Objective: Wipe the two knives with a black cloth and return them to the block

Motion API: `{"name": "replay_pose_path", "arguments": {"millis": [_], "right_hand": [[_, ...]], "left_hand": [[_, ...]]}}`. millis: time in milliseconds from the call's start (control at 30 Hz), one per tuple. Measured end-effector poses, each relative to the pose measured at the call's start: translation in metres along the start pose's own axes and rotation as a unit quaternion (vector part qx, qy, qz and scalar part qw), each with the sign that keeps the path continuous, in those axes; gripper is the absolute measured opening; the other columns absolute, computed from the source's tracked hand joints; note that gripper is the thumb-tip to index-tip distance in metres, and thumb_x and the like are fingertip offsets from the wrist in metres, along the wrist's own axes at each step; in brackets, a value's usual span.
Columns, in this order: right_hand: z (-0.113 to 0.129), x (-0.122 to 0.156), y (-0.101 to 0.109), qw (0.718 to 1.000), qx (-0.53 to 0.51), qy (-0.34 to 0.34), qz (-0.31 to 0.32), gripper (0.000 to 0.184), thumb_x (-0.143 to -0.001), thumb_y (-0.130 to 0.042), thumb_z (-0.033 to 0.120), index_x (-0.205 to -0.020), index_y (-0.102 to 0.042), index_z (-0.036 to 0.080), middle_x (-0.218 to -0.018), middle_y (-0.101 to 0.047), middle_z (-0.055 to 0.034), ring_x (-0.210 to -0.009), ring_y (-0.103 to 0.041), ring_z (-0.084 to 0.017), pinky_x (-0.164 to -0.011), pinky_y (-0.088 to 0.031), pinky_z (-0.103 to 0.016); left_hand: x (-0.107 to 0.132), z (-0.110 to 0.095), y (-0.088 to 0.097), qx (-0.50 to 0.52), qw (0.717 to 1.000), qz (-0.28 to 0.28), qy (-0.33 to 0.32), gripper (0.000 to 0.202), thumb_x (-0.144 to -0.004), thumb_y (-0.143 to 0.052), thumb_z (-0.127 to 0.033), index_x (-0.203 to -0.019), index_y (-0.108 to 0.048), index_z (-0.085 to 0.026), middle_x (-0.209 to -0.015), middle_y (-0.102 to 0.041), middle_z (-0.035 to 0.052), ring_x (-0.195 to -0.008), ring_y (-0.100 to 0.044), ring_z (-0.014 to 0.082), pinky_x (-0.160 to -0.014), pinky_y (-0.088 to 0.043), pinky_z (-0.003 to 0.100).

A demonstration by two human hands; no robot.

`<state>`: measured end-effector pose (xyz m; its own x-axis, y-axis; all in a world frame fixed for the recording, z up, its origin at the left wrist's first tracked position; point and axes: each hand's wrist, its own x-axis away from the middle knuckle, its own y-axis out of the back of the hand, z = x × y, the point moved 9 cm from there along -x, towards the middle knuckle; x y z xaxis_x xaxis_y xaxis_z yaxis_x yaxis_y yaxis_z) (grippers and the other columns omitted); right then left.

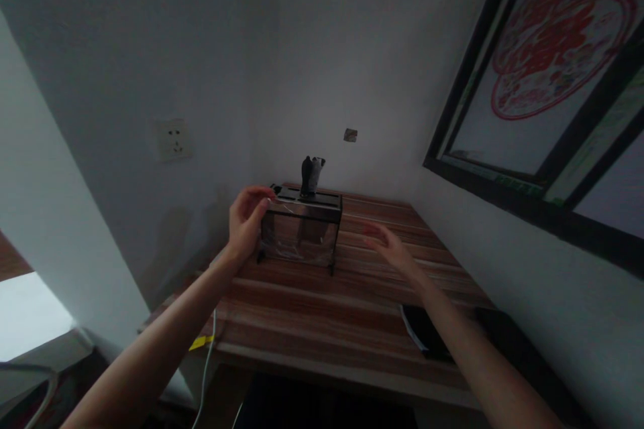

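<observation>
A small clear tank [296,238] with a black top frame and short dark legs stands upright on the wooden table. My left hand [246,218] is at its upper left corner, with thumb and fingers closed on the rim. On the tank's top sits an upright black and grey piece [312,175], whose kind I cannot make out. My right hand [388,242] is held in the air to the right of the tank, apart from it. Its fingers are stretched out and hold nothing.
The striped wooden table [312,301] meets walls at the back and right. A black flat object [425,332] lies under my right forearm. A white cable [208,362] and yellow tag [201,342] hang at the front left. A wall socket [174,140] and framed picture [543,188] flank the table.
</observation>
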<state>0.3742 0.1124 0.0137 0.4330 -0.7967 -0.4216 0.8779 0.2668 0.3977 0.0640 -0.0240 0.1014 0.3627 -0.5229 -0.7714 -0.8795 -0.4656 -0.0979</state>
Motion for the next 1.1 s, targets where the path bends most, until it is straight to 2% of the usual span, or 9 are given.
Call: {"name": "replay_pose_path", "arguments": {"millis": [100, 233, 300, 367, 500, 600, 733, 900, 1100], "right_hand": [[0.002, 0.033, 0.034, 0.999, 0.021, -0.024, -0.019, 0.036, -0.074, -0.064, 0.043, -0.104, -0.06, 0.023, -0.105, -0.065, -0.0071, -0.1, -0.06, -0.022, -0.092, -0.045, -0.041], [-0.012, 0.08, 0.086, 0.992, 0.1, -0.063, -0.045, 0.03, -0.076, -0.06, 0.041, -0.098, -0.064, 0.022, -0.103, -0.067, -0.0071, -0.098, -0.061, -0.023, -0.088, -0.047, -0.04], [-0.028, 0.103, 0.108, 0.985, 0.141, -0.086, -0.054, 0.03, -0.075, -0.059, 0.041, -0.096, -0.065, 0.021, -0.101, -0.068, -0.0081, -0.096, -0.062, -0.024, -0.086, -0.049, -0.04], [-0.047, 0.126, 0.125, 0.975, 0.181, -0.112, -0.062, 0.03, -0.074, -0.058, 0.041, -0.094, -0.066, 0.02, -0.097, -0.069, -0.0089, -0.091, -0.064, -0.025, -0.082, -0.05, -0.039], [-0.073, 0.16, 0.133, 0.964, 0.215, -0.143, -0.065, 0.027, -0.071, -0.06, 0.037, -0.089, -0.067, 0.018, -0.089, -0.071, -0.0097, -0.081, -0.066, -0.026, -0.077, -0.05, -0.041], [-0.079, 0.172, 0.129, 0.959, 0.233, -0.147, -0.06, 0.023, -0.069, -0.063, 0.034, -0.088, -0.068, 0.02, -0.088, -0.071, -0.0083, -0.082, -0.065, -0.026, -0.078, -0.049, -0.04], [-0.082, 0.176, 0.122, 0.958, 0.241, -0.147, -0.051, 0.023, -0.068, -0.064, 0.034, -0.087, -0.068, 0.021, -0.087, -0.069, -0.0059, -0.083, -0.063, -0.025, -0.079, -0.046, -0.039], [-0.087, 0.179, 0.119, 0.959, 0.23, -0.157, -0.059, 0.018, -0.064, -0.067, 0.03, -0.078, -0.062, 0.02, -0.081, -0.065, -0.0042, -0.082, -0.06, -0.023, -0.078, -0.045, -0.037], [-0.077, 0.184, 0.114, 0.969, 0.173, -0.166, -0.066, 0.016, -0.07, -0.061, 0.035, -0.075, -0.053, 0.021, -0.075, -0.062, -0.0007, -0.073, -0.06, -0.019, -0.068, -0.048, -0.03]], "left_hand": [[0.031, -0.029, -0.059, 0.012, 0.988, 0.151, 0.001, 0.018, -0.08, -0.055, -0.036, -0.091, -0.058, -0.021, -0.082, -0.062, 0.0026, -0.075, -0.059, 0.0166, -0.074, -0.047, 0.03], [0.09, -0.039, -0.146, -0.005, 0.927, 0.376, 0.005, 0.015, -0.083, -0.052, -0.028, -0.093, -0.059, -0.019, -0.089, -0.063, 0.0053, -0.08, -0.059, 0.0155, -0.074, -0.047, 0.027], [0.121, -0.03, -0.184, -0.004, 0.89, 0.456, 0.016, 0.016, -0.083, -0.051, -0.025, -0.094, -0.06, -0.019, -0.091, -0.064, 0.0057, -0.079, -0.06, 0.0146, -0.073, -0.048, 0.026], [0.149, -0.013, -0.218, -0.016, 0.864, 0.502, 0.041, 0.016, -0.082, -0.05, -0.022, -0.094, -0.06, -0.019, -0.089, -0.066, 0.0058, -0.076, -0.06, 0.0142, -0.072, -0.048, 0.025], [0.191, 0.025, -0.271, -0.117, 0.834, 0.536, 0.058, 0.019, -0.079, -0.05, -0.019, -0.095, -0.06, -0.02, -0.095, -0.067, 0.0046, -0.083, -0.062, 0.0158, -0.076, -0.047, 0.026], [0.21, 0.044, -0.295, -0.156, 0.825, 0.538, 0.072, 0.021, -0.079, -0.051, -0.025, -0.098, -0.059, -0.019, -0.096, -0.066, 0.0072, -0.088, -0.062, 0.0204, -0.076, -0.047, 0.03], [0.226, 0.059, -0.313, -0.196, 0.815, 0.538, 0.088, 0.03, -0.077, -0.054, -0.035, -0.101, -0.057, -0.018, -0.098, -0.065, 0.0121, -0.091, -0.061, 0.0276, -0.078, -0.047, 0.039], [0.236, 0.066, -0.323, -0.213, 0.807, 0.542, 0.099, 0.026, -0.071, -0.061, -0.033, -0.092, -0.057, -0.018, -0.096, -0.064, 0.0138, -0.093, -0.059, 0.031, -0.079, -0.046, 0.042], [0.232, 0.06, -0.321, -0.157, 0.818, 0.54, 0.125, 0.014, -0.071, -0.06, -0.023, -0.085, -0.059, -0.018, -0.091, -0.065, 0.0084, -0.087, -0.06, 0.0235, -0.076, -0.046, 0.034]]}}
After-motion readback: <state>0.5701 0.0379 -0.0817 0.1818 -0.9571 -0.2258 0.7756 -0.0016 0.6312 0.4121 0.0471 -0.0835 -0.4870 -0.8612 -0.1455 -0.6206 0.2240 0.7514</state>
